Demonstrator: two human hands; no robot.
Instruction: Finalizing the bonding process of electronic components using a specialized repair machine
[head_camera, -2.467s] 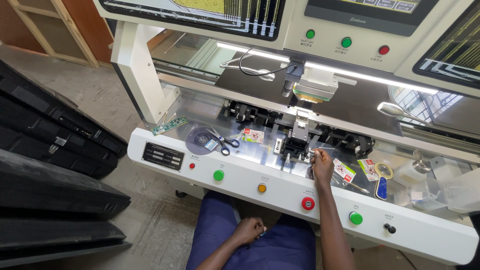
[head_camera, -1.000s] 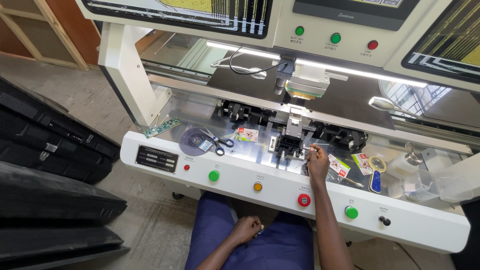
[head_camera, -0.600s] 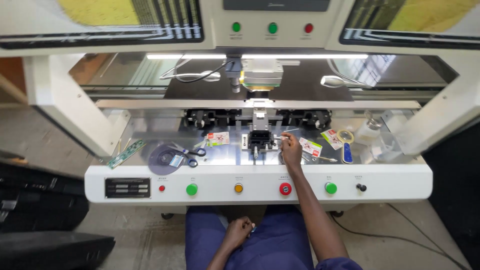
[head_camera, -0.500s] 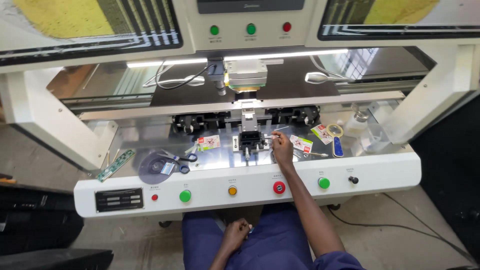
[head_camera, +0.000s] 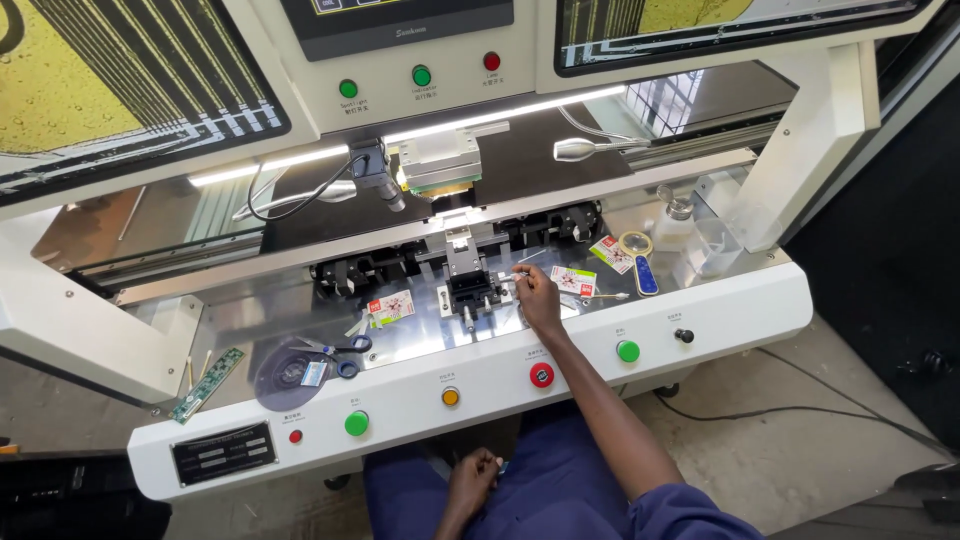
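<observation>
The right hand (head_camera: 540, 298) pinches a thin tool at the black fixture (head_camera: 470, 292), adjustment unfinished; at 6 o'clock, the left hand (head_camera: 472, 482) rests curled on the lap, seemingly empty.

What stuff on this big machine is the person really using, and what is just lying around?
In use:
right hand, fingers at the black clamp block
thin tool pinched in its fingers

Lying about:
scissors
green circuit strip
small red-and-white packets
tape roll
left hand, resting in the lap
</observation>
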